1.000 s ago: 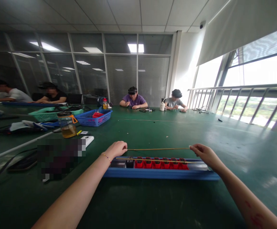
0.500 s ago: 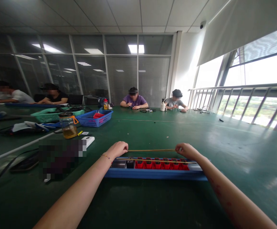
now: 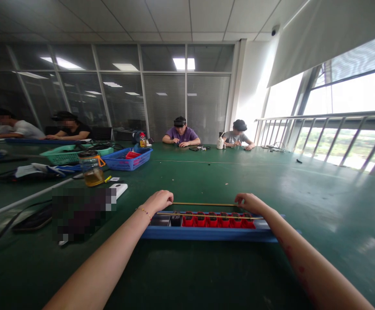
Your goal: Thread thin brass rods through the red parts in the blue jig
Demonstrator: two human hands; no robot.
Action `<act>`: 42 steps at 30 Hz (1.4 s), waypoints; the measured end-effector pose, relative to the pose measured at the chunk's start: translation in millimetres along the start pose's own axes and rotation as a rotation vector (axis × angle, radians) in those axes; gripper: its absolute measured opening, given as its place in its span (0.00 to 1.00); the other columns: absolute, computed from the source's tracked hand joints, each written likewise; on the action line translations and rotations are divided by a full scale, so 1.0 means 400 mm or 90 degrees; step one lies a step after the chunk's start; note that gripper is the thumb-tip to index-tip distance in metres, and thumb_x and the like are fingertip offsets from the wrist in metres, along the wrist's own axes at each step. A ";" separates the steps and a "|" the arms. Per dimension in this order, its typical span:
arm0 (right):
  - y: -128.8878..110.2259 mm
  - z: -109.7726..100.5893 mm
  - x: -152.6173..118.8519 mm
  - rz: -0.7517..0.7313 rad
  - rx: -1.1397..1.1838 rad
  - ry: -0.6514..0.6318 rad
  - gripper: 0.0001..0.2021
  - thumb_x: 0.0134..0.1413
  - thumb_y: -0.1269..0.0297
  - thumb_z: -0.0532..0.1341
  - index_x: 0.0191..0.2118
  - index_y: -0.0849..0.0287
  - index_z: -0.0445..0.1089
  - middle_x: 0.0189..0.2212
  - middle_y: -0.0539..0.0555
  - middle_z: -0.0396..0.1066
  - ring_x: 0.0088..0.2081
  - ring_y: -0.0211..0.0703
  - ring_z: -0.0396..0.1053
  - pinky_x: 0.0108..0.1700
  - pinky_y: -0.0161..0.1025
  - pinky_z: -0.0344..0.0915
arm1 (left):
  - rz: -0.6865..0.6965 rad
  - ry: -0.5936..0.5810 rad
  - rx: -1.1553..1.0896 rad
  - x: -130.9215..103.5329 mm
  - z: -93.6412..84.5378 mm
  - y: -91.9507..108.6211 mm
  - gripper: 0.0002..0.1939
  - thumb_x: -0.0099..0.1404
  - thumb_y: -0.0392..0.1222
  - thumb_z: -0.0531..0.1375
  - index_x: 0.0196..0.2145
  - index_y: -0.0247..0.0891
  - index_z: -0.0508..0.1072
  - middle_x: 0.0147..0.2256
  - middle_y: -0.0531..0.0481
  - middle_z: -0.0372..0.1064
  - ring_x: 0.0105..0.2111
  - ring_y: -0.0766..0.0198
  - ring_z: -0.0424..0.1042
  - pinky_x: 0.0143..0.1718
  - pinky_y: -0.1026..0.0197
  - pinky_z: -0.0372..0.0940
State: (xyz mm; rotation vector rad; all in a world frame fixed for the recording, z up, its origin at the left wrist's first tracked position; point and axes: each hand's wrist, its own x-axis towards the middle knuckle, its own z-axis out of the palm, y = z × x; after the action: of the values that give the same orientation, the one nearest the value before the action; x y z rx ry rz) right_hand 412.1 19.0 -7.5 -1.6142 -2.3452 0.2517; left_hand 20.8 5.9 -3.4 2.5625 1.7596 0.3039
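My left hand (image 3: 160, 201) is closed in a pinch at the left end of a thin yellow strip (image 3: 203, 204). At the strip's right end, the fingertips of my right hand (image 3: 249, 202) are pinched on it. The strip runs straight and level between both hands, just beyond a long blue tray (image 3: 207, 234). Inside the tray stands a row of several red holders (image 3: 212, 220) with dark tops, beside a black block (image 3: 176, 219). A second thin yellow strip (image 3: 203, 215) lies lengthwise across the tray's top. My wrists partly cover both tray ends.
Left on the green table (image 3: 187, 275) are a jar with an orange strap (image 3: 92, 170), a blue basket (image 3: 127, 160), a green basket (image 3: 61, 157), a dark phone (image 3: 32, 218) and a white device (image 3: 120, 190). Several people (image 3: 181, 134) sit across the table, one with a white bottle (image 3: 220, 143) nearby.
My right hand has shifted slightly left, towards my left hand, which stays almost still. The yellow strip remains between them, and the view has tilted a little.
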 end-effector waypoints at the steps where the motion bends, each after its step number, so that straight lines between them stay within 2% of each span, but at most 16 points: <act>1: -0.003 -0.002 -0.002 0.003 0.006 0.008 0.10 0.42 0.67 0.58 0.34 0.55 0.70 0.32 0.50 0.72 0.32 0.42 0.68 0.35 0.35 0.61 | 0.000 0.001 -0.001 0.001 0.001 -0.001 0.06 0.56 0.40 0.55 0.29 0.42 0.72 0.33 0.52 0.70 0.35 0.64 0.68 0.34 0.66 0.61; 5: -0.030 -0.050 -0.027 -0.012 0.049 0.007 0.12 0.49 0.59 0.55 0.36 0.57 0.69 0.34 0.52 0.72 0.33 0.41 0.68 0.35 0.35 0.62 | -0.001 0.003 -0.003 0.002 0.004 -0.005 0.06 0.56 0.40 0.55 0.29 0.43 0.72 0.33 0.52 0.70 0.35 0.64 0.68 0.34 0.66 0.61; 7: -0.057 -0.099 -0.052 -0.038 0.076 -0.035 0.14 0.48 0.55 0.55 0.35 0.57 0.70 0.31 0.51 0.73 0.31 0.41 0.68 0.33 0.34 0.63 | -0.004 0.003 -0.004 0.002 0.005 -0.006 0.06 0.56 0.39 0.55 0.29 0.42 0.72 0.33 0.52 0.70 0.35 0.64 0.68 0.34 0.66 0.60; 8: -0.074 -0.127 -0.066 -0.062 0.105 -0.083 0.15 0.48 0.53 0.55 0.35 0.58 0.70 0.30 0.52 0.73 0.31 0.41 0.68 0.33 0.35 0.63 | -0.005 0.002 -0.005 0.002 0.004 -0.007 0.06 0.56 0.40 0.55 0.29 0.42 0.72 0.33 0.52 0.70 0.34 0.64 0.68 0.34 0.66 0.60; 12: -0.150 -0.214 -0.122 -0.165 0.119 -0.239 0.14 0.45 0.56 0.58 0.36 0.57 0.71 0.30 0.51 0.72 0.33 0.43 0.68 0.33 0.35 0.63 | -0.002 0.000 -0.006 0.001 0.003 -0.006 0.06 0.56 0.40 0.55 0.29 0.42 0.72 0.34 0.51 0.70 0.34 0.63 0.68 0.33 0.66 0.60; 13: -0.167 -0.221 -0.131 -0.175 0.098 -0.274 0.13 0.44 0.58 0.59 0.37 0.56 0.71 0.31 0.51 0.73 0.33 0.43 0.68 0.32 0.34 0.62 | -0.001 0.000 -0.005 0.001 0.003 -0.006 0.06 0.56 0.40 0.55 0.29 0.42 0.72 0.33 0.51 0.70 0.34 0.63 0.68 0.33 0.66 0.60; 15: -0.192 -0.219 -0.142 -0.165 0.040 -0.290 0.12 0.41 0.63 0.59 0.36 0.55 0.72 0.30 0.50 0.73 0.32 0.42 0.68 0.29 0.34 0.61 | -0.001 0.001 -0.003 0.001 0.003 -0.006 0.06 0.56 0.40 0.55 0.30 0.42 0.72 0.33 0.51 0.70 0.34 0.63 0.69 0.33 0.65 0.60; 19: -0.212 -0.183 -0.140 -0.151 -0.080 -0.236 0.09 0.38 0.72 0.56 0.28 0.56 0.72 0.25 0.50 0.72 0.26 0.40 0.67 0.25 0.33 0.57 | 0.003 0.002 -0.001 0.001 0.004 -0.008 0.06 0.56 0.40 0.54 0.30 0.43 0.72 0.34 0.51 0.70 0.34 0.63 0.69 0.33 0.65 0.60; 23: -0.214 -0.165 -0.133 -0.152 -0.149 -0.192 0.10 0.37 0.74 0.55 0.27 0.56 0.70 0.25 0.49 0.71 0.26 0.39 0.65 0.24 0.32 0.53 | 0.004 0.004 0.002 0.002 0.005 -0.009 0.06 0.56 0.40 0.55 0.30 0.43 0.72 0.34 0.51 0.70 0.35 0.63 0.68 0.34 0.65 0.60; 28: -0.221 -0.169 -0.134 -0.168 -0.194 -0.192 0.07 0.40 0.73 0.54 0.27 0.58 0.68 0.26 0.50 0.71 0.27 0.39 0.66 0.25 0.31 0.53 | 0.008 0.009 0.006 0.002 0.005 -0.006 0.07 0.56 0.40 0.54 0.30 0.42 0.72 0.34 0.51 0.70 0.35 0.63 0.68 0.35 0.65 0.60; 31: -0.219 -0.188 -0.140 -0.176 -0.172 -0.150 0.07 0.44 0.71 0.54 0.30 0.57 0.67 0.28 0.50 0.71 0.29 0.39 0.66 0.27 0.31 0.54 | 0.010 0.009 0.005 0.002 0.005 -0.005 0.07 0.56 0.40 0.54 0.29 0.43 0.72 0.33 0.51 0.70 0.35 0.63 0.68 0.34 0.65 0.60; 34: -0.201 -0.222 -0.147 -0.165 -0.156 -0.087 0.06 0.48 0.69 0.53 0.31 0.56 0.66 0.28 0.50 0.71 0.28 0.39 0.66 0.27 0.31 0.54 | 0.009 0.008 0.004 0.001 0.004 -0.005 0.06 0.56 0.39 0.55 0.29 0.43 0.72 0.33 0.51 0.70 0.35 0.63 0.68 0.34 0.65 0.59; 38: -0.147 -0.256 -0.146 -0.121 -0.160 -0.030 0.05 0.49 0.67 0.53 0.30 0.55 0.66 0.27 0.50 0.71 0.27 0.39 0.66 0.26 0.31 0.54 | 0.002 0.009 0.004 -0.003 -0.001 -0.004 0.06 0.56 0.40 0.55 0.29 0.43 0.73 0.32 0.51 0.70 0.34 0.64 0.68 0.33 0.66 0.59; 42: -0.089 -0.233 -0.118 -0.083 -0.170 -0.041 0.06 0.47 0.67 0.54 0.31 0.55 0.67 0.28 0.49 0.72 0.28 0.39 0.67 0.28 0.32 0.56 | -0.005 0.016 0.008 -0.005 -0.002 -0.002 0.06 0.56 0.41 0.55 0.30 0.42 0.72 0.32 0.51 0.69 0.34 0.64 0.68 0.34 0.65 0.59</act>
State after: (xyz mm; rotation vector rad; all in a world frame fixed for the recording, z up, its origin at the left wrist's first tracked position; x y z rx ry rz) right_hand 427.0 -39.2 84.9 -1.5750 -2.6135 -0.0402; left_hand 19.0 4.2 -3.1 2.5705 1.7859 0.3265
